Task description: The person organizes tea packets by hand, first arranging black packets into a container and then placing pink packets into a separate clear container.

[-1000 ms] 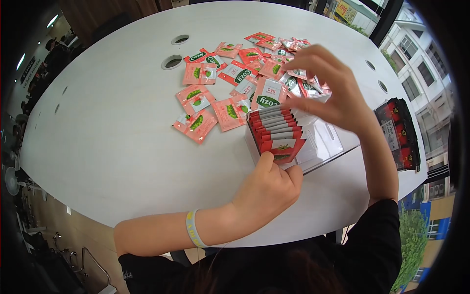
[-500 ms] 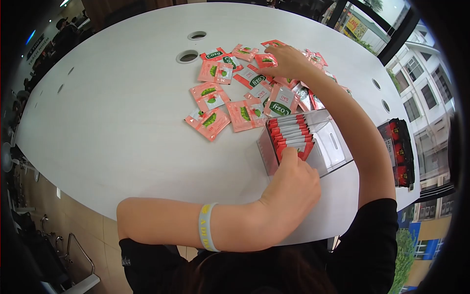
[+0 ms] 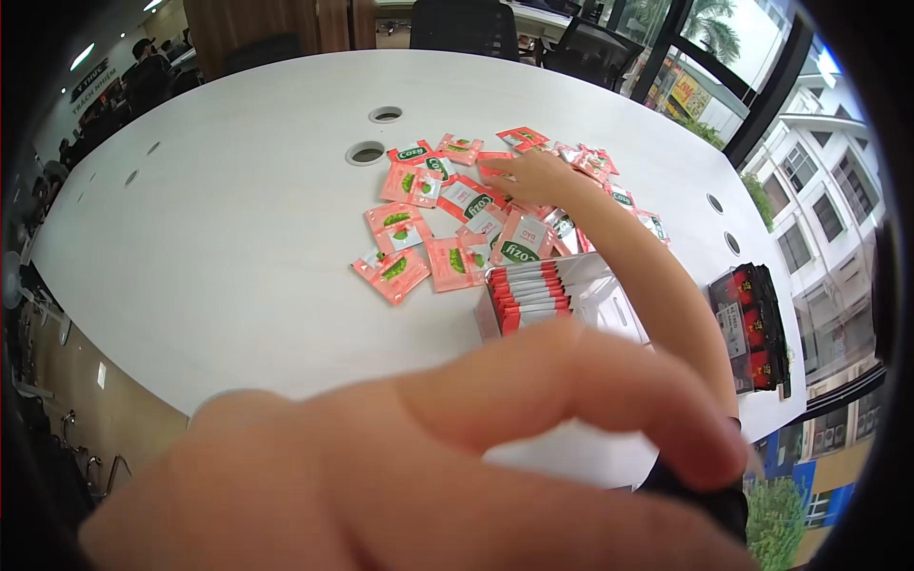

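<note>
My left hand (image 3: 381,447) is raised close to the camera, large and blurred, its index finger bent and apart from the digit below. Nothing shows in it. On the far side of the pile, my right hand (image 3: 539,179) reaches over pink-and-red Cozy tea sachets, its fingers stretched out onto a red sachet (image 3: 494,164). Below that arm sits a clear plastic box (image 3: 609,297), partly hidden by my left hand. A row of upright tea sachets (image 3: 528,290) fills the box's left side. Loose sachets (image 3: 457,262) lie spread to the left and behind.
A second clear box with black-and-red packets (image 3: 755,328) stands at the right of the round white table (image 3: 238,266). Ringed holes (image 3: 366,153) are set into the tabletop. Black chairs (image 3: 465,27) stand beyond the far edge, with windows at the right.
My left hand has left the sachets in the box and come up close to the camera. The view has tilted upward. My right hand stays over the pile, its fingers stretched further out.
</note>
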`<state>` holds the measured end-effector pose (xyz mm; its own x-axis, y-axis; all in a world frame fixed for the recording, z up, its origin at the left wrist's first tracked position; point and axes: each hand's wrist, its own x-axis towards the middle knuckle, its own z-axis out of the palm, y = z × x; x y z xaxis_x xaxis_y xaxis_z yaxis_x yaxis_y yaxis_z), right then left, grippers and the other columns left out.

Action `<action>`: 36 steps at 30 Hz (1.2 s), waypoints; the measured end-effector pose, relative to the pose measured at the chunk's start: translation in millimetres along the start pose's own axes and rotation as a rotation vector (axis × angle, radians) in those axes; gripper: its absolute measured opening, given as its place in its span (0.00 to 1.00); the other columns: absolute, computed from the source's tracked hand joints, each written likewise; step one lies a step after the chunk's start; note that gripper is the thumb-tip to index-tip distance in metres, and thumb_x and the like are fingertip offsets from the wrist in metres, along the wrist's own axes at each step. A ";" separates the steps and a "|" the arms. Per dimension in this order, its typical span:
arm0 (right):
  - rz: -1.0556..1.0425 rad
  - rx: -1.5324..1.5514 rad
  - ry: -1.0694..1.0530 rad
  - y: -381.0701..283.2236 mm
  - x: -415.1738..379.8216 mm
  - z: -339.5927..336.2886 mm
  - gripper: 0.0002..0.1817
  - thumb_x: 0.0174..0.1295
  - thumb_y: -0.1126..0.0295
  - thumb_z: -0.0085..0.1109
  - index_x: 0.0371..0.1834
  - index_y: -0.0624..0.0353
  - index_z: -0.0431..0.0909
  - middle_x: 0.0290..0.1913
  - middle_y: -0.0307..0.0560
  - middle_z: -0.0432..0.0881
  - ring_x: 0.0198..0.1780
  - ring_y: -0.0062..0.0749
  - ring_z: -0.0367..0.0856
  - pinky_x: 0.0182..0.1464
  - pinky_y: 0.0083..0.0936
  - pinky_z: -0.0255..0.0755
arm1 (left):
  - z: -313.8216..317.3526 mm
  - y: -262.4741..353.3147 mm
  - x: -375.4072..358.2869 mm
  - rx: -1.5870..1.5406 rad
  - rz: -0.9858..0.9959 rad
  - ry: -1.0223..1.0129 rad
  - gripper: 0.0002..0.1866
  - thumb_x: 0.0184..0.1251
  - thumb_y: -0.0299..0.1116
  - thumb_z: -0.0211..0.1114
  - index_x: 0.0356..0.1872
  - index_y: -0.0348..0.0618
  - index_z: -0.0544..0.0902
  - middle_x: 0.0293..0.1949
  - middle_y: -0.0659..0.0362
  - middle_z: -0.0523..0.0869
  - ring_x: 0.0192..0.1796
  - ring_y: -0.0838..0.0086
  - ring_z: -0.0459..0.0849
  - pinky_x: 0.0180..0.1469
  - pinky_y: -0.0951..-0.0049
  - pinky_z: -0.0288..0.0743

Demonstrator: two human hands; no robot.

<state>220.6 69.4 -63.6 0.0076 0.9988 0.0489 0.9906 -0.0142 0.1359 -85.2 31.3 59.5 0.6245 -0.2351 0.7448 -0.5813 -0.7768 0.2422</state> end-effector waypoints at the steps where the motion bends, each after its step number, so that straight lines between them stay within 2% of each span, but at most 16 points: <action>1: 0.099 0.097 0.007 -6.7 -5.8 -6.5 0.21 0.69 0.48 0.50 0.56 0.44 0.83 0.39 0.52 0.86 0.42 0.50 0.84 0.48 0.45 0.75 | 0.5 -0.9 1.5 0.000 0.016 0.006 0.11 0.67 0.39 0.62 0.42 0.44 0.84 0.29 0.61 0.84 0.35 0.71 0.84 0.43 0.63 0.73; 8: 0.037 0.102 0.011 4.8 3.8 -4.3 0.21 0.68 0.50 0.50 0.55 0.49 0.83 0.43 0.52 0.86 0.49 0.46 0.82 0.51 0.41 0.74 | -11.5 -14.9 -11.0 0.070 0.069 0.083 0.11 0.66 0.38 0.62 0.43 0.45 0.83 0.30 0.61 0.84 0.35 0.71 0.84 0.42 0.64 0.73; 11: -0.010 0.179 0.042 8.7 2.5 9.2 0.24 0.70 0.48 0.47 0.57 0.49 0.82 0.50 0.49 0.85 0.51 0.47 0.81 0.55 0.42 0.73 | -1.6 -22.0 -2.1 0.039 0.127 0.123 0.11 0.66 0.38 0.62 0.44 0.45 0.83 0.31 0.61 0.84 0.35 0.71 0.84 0.41 0.65 0.72; 12: 0.003 0.156 -0.040 6.6 2.8 5.7 0.24 0.70 0.47 0.46 0.57 0.48 0.82 0.52 0.48 0.85 0.52 0.48 0.81 0.56 0.43 0.73 | -0.4 -24.6 2.6 0.032 0.155 0.127 0.11 0.66 0.38 0.62 0.44 0.45 0.83 0.31 0.61 0.84 0.35 0.71 0.84 0.41 0.65 0.72; 14: -0.004 0.160 -0.023 5.3 1.2 4.3 0.22 0.70 0.48 0.47 0.55 0.46 0.83 0.47 0.48 0.87 0.46 0.49 0.83 0.52 0.41 0.75 | -0.7 -28.3 8.6 0.027 0.192 0.128 0.11 0.66 0.38 0.62 0.44 0.46 0.83 0.31 0.61 0.84 0.35 0.71 0.84 0.41 0.65 0.72; 15: -0.017 0.238 0.005 7.0 2.9 4.7 0.20 0.69 0.49 0.49 0.52 0.47 0.85 0.39 0.49 0.87 0.38 0.48 0.84 0.45 0.40 0.77 | -3.9 -29.0 8.2 0.031 0.197 0.118 0.11 0.66 0.38 0.62 0.44 0.46 0.83 0.31 0.61 0.84 0.35 0.71 0.84 0.41 0.65 0.72; 18: 0.011 0.171 -0.024 4.5 2.4 -1.9 0.19 0.69 0.51 0.52 0.49 0.47 0.86 0.35 0.49 0.87 0.33 0.47 0.84 0.41 0.40 0.77 | -13.5 -35.0 9.6 0.056 0.237 0.120 0.11 0.66 0.38 0.62 0.44 0.46 0.83 0.31 0.62 0.84 0.35 0.71 0.84 0.41 0.66 0.72; 20: -0.036 0.128 0.017 2.4 1.0 -7.3 0.19 0.69 0.51 0.52 0.49 0.50 0.84 0.35 0.52 0.87 0.34 0.49 0.84 0.40 0.42 0.77 | -19.7 -40.1 11.9 0.072 0.273 0.127 0.11 0.66 0.37 0.62 0.45 0.46 0.82 0.32 0.62 0.84 0.35 0.71 0.84 0.40 0.66 0.72; 24: 0.093 0.061 0.006 2.2 2.6 0.1 0.22 0.68 0.50 0.53 0.53 0.55 0.80 0.29 0.56 0.84 0.35 0.52 0.84 0.42 0.43 0.77 | -21.7 -49.5 14.4 0.074 0.320 0.141 0.11 0.65 0.37 0.61 0.45 0.47 0.82 0.32 0.62 0.84 0.35 0.71 0.84 0.40 0.66 0.72; 26: 0.126 0.026 -0.010 -1.4 4.6 2.0 0.22 0.64 0.54 0.59 0.57 0.52 0.78 0.38 0.54 0.85 0.41 0.50 0.85 0.44 0.42 0.77 | -22.8 -52.2 13.8 0.075 0.330 0.142 0.11 0.65 0.37 0.61 0.45 0.47 0.82 0.32 0.62 0.84 0.35 0.71 0.84 0.40 0.67 0.72; 27: 0.129 0.027 -0.006 -1.8 3.6 -2.6 0.22 0.64 0.54 0.59 0.57 0.52 0.78 0.38 0.54 0.85 0.41 0.50 0.85 0.44 0.42 0.77 | -23.6 -53.5 13.4 0.081 0.336 0.146 0.11 0.65 0.37 0.61 0.45 0.47 0.82 0.32 0.62 0.84 0.35 0.71 0.84 0.39 0.67 0.72; 29: 0.118 -0.037 -0.101 -5.3 -3.3 -9.9 0.26 0.63 0.60 0.62 0.65 0.47 0.73 0.54 0.53 0.80 0.54 0.48 0.82 0.52 0.41 0.77 | -24.5 -54.4 9.8 0.088 0.335 0.152 0.11 0.65 0.36 0.61 0.46 0.47 0.82 0.33 0.62 0.84 0.35 0.71 0.84 0.39 0.67 0.72; 30: 0.115 -0.029 -0.097 -5.9 -4.8 -6.2 0.26 0.63 0.60 0.62 0.65 0.47 0.73 0.54 0.53 0.80 0.54 0.48 0.82 0.52 0.41 0.77 | -26.6 -54.4 7.7 0.096 0.334 0.151 0.11 0.65 0.36 0.61 0.46 0.48 0.82 0.33 0.62 0.84 0.35 0.71 0.84 0.39 0.67 0.72; 33: 0.085 0.042 -0.123 1.4 -2.7 4.2 0.36 0.60 0.65 0.64 0.73 0.37 0.64 0.73 0.44 0.65 0.69 0.52 0.67 0.64 0.43 0.72 | -28.2 -51.7 3.4 0.128 0.335 0.190 0.11 0.65 0.36 0.61 0.46 0.48 0.82 0.33 0.62 0.84 0.35 0.71 0.84 0.39 0.68 0.72; 35: 0.028 0.107 -0.098 4.4 0.2 7.6 0.36 0.58 0.67 0.64 0.73 0.36 0.65 0.75 0.42 0.63 0.70 0.53 0.66 0.64 0.43 0.72 | -31.2 -49.5 -2.1 0.128 0.321 0.178 0.11 0.65 0.36 0.61 0.46 0.48 0.82 0.33 0.63 0.84 0.35 0.71 0.84 0.38 0.68 0.72; 36: 0.047 -0.016 -0.180 -0.3 -2.2 0.6 0.36 0.58 0.67 0.64 0.72 0.37 0.66 0.74 0.41 0.64 0.69 0.51 0.68 0.62 0.42 0.74 | -32.1 -50.1 -0.7 0.140 0.338 0.190 0.11 0.65 0.36 0.61 0.46 0.48 0.82 0.34 0.63 0.84 0.35 0.71 0.83 0.38 0.68 0.72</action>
<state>220.3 67.2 -64.3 0.0792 0.9893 -0.1225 0.9864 -0.0600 0.1531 -73.3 89.1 66.9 0.2954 -0.3886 0.8727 -0.6524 -0.7494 -0.1129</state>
